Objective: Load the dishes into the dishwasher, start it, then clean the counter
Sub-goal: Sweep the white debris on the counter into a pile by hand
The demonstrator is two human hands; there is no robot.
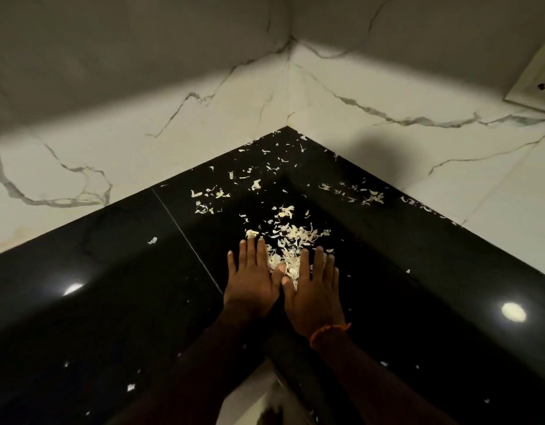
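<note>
Black glossy tabletop (96,302), corner spot w/ marble walls (204,124) behind. Both hands flat, palms down, fingers straight, nothing gripped. Left hand (251,285) & right hand (314,294) side by side, thumbs touching. Pale scraps (291,240) piled at 12 o'clock of the grips, some between & under the fingertips; the rest scattered toward the corner, 12 to 1 o'clock. Orange band (328,331) on right wrist. Socket plate (537,84) at 2 o'clock on wall.
</note>
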